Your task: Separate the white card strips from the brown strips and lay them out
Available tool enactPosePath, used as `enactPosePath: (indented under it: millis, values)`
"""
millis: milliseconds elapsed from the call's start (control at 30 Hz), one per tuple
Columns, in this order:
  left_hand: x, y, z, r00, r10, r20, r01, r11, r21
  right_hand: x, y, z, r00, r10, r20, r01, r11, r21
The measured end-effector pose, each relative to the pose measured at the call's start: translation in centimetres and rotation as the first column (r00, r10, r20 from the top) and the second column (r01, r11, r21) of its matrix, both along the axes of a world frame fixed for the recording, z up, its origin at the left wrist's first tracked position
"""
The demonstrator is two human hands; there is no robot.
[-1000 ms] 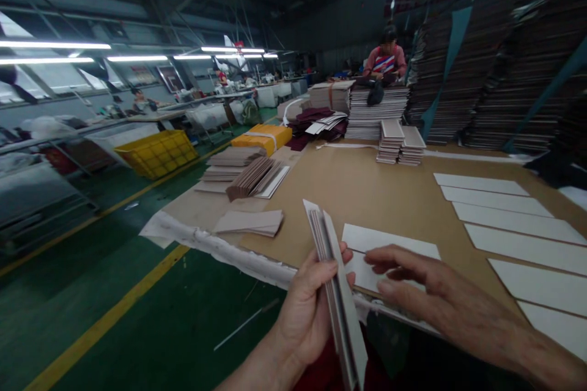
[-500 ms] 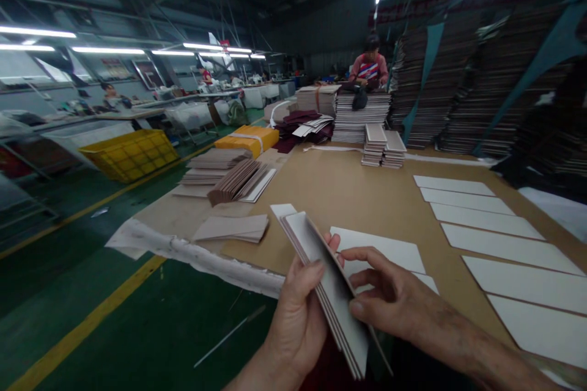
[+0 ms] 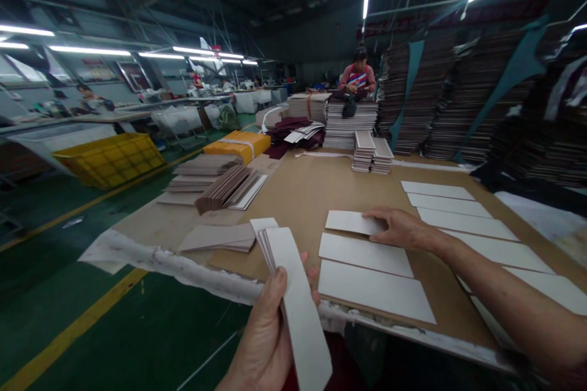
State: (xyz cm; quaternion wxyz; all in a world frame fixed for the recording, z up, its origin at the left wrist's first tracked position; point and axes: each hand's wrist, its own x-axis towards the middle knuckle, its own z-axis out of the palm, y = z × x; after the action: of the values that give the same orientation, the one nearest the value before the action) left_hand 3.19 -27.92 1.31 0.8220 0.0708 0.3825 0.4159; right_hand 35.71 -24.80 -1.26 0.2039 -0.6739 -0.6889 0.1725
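Observation:
My left hand (image 3: pixel 268 324) is closed around a small stack of long cardboard panels (image 3: pixel 298 305), thumb on top and fingertips showing at the far edge. The top panel has a white face and rounded corners. Further out over the table, my right hand (image 3: pixel 389 227) grips the right end of a single white panel (image 3: pixel 348 221), fingers over its far edge and thumb on the near side. That panel lies at or just above the tabletop; I cannot tell which. Nearer me lie two more white panels, a middle one (image 3: pixel 364 253) and a front one (image 3: pixel 373 290).
Another column of white panels (image 3: pixel 463 223) lies at the right of the brown-topped table (image 3: pixel 307 189). Brown-grey panel stacks (image 3: pixel 224 186) and loose panels (image 3: pixel 217 237) are at left. Small piles (image 3: pixel 371 153) stand toward the back. Beyond, a person (image 3: pixel 358 76) works behind a tall stack.
My right hand has moved away from the stack, carrying one panel forward to the table behind the two others. My left hand keeps the stack, now lower and further left.

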Motion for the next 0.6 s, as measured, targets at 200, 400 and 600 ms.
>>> enactPosePath:
  millis: [200,400,600]
  values:
    - [0.2,0.3,1.0,0.992,0.03,-0.121,-0.028,0.999,0.02,-0.6,0.3,-0.5,0.998,0.049,-0.024,-0.049,0.999,-0.001]
    - [1.5,0.8,0.3,0.998,-0.046,0.05,0.038,0.989,0.141,-7.6,-4.0,2.1,0.899,0.075,-0.431,-0.155,0.976,-0.155]
    - [3.1,0.7,-0.8,0.986,-0.05,0.158,-0.02,0.909,0.415,-13.6,-7.2,3.1,0.751,0.071,-0.656,-0.235,0.958,-0.165]
